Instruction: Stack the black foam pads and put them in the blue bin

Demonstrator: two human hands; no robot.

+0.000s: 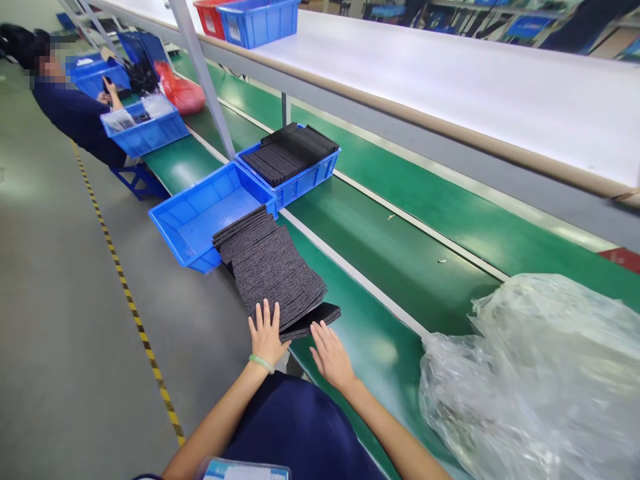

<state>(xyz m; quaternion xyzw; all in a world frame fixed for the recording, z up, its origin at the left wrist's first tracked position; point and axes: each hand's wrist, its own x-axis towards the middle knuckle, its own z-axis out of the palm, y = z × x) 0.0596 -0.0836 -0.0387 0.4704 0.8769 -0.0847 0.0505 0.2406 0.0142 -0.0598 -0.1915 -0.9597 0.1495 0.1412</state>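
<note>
Head view: dark sheets ahead of hands; left touching, right perhaps.

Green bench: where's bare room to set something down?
Free: the near strip between the right hand and the clear plastic, and, bar small scraps, the middle lane between that plastic and the filled bin. Crowded: around the left hand, with black sheets beside the empty bin.

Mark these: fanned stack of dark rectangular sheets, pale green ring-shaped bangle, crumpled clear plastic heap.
fanned stack of dark rectangular sheets (275, 267): head view, mid top surface
pale green bangle (261, 363): head view, visible front arc
crumpled clear plastic heap (545, 380): head view, middle
</note>
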